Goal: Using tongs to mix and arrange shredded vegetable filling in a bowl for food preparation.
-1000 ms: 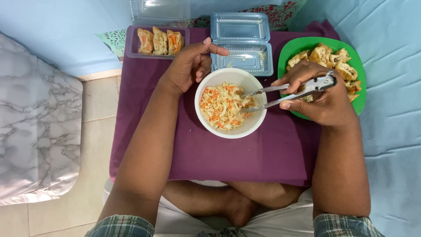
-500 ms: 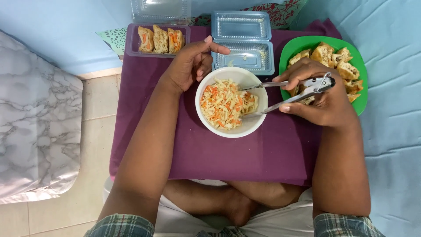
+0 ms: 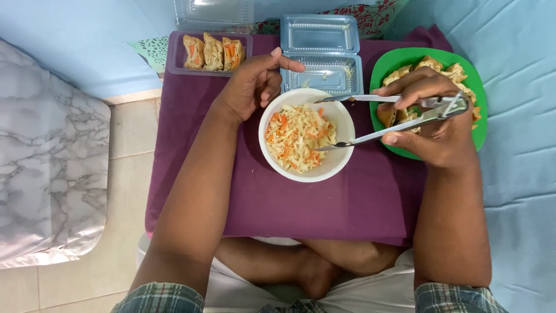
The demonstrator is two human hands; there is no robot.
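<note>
With our right hand gripping the tongs, we had spread their tips wider over the salad in the bowl, our left hand steadying its rim.

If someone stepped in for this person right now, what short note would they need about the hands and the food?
Left hand: rests by the far rim of the white bowl, holding nothing.
Right hand: holds metal tongs, jaws open, tips over the bowl's right side.
Bowl: sits mid purple cloth, filled with shredded salad.
Green plate, right: fried pieces.
Open clear box behind the bowl: almost empty, only scraps.
Tray, far left: three filled rolls.
Done: salad is in the bowl.
Left: tongs grip nothing; rolls and fried pieces lie untouched.
</note>
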